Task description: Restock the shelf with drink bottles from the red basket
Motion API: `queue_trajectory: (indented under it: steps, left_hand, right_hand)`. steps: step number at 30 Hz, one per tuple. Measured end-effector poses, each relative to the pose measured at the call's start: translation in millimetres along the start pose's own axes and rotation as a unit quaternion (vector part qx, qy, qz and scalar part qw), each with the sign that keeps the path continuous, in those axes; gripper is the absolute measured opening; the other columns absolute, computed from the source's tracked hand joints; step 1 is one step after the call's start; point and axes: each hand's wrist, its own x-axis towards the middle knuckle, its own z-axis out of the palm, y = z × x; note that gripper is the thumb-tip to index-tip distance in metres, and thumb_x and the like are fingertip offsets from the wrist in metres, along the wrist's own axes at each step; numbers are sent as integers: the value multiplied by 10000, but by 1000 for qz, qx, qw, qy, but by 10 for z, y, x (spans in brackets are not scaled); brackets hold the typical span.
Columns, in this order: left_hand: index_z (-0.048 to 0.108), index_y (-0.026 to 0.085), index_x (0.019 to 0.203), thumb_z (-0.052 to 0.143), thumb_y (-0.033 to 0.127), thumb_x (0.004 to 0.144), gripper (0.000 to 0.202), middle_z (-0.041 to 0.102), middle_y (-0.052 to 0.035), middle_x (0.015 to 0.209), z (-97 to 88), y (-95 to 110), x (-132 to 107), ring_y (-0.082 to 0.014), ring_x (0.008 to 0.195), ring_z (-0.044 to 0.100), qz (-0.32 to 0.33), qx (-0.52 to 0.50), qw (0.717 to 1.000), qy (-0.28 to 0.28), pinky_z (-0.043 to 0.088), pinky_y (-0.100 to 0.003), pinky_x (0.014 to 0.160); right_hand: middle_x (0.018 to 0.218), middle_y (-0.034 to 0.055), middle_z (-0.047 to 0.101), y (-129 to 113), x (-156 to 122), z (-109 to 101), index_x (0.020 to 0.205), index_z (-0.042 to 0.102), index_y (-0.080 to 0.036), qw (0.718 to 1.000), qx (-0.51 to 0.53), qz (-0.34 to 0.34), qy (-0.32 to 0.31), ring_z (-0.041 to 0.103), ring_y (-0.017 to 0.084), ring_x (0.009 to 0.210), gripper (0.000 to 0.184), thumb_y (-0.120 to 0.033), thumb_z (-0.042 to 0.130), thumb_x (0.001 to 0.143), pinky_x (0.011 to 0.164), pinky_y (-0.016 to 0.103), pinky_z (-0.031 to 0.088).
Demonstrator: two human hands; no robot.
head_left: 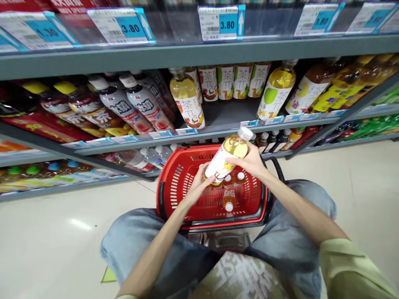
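Note:
Both my hands hold one tea bottle [225, 157] with pale yellow drink, a white cap and a white label, tilted over a red shopping basket [174, 182]. My left hand [199, 185] grips the bottle's lower end. My right hand [247, 162] is wrapped round its upper part below the cap. Three small bottles [230, 191] with white caps stand in the basket beneath. The basket rests on the floor between my knees.
A grey shelf [218, 133] in front carries similar tea bottles [187, 97], with a gap in the row to their right. More drinks fill the lower and side shelves. Price tags [220, 23] line the upper shelf edge. Pale tiled floor [56, 232] lies left and right.

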Motion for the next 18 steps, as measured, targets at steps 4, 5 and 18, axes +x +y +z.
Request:
queue_trajectory:
  steps: [4,5,18]
  left_hand:
    - [501,276,1432,845,377,776,748,494,-101,1539,126,-15,4,-308,1416,487,-28,-147,989,11,428,-465,1177]
    - [510,282,1424,850,365,772,740,503,-98,1533,146,-11,1,-305,1397,507,-31,-167,985,13,448,-471,1158]
    - [555,235,1219,976,395,561,797,651,-78,1228,188,-6,-48,-229,1158,653,162,-13,974,160,551,-362,997]
  right_hand:
    - [1131,90,772,-18,55,-81,1076,698,-208,991,117,46,50,732,301,1049,645,-385,966,516,922,428,616]
    - [1113,86,776,-32,57,-86,1060,702,-211,987,134,60,57,734,305,1041,639,-383,970,506,910,430,622]
    - [1116,27,767,75,177,0,1053,697,-251,959,267,87,49,695,274,1138,547,-605,863,671,979,395,580]
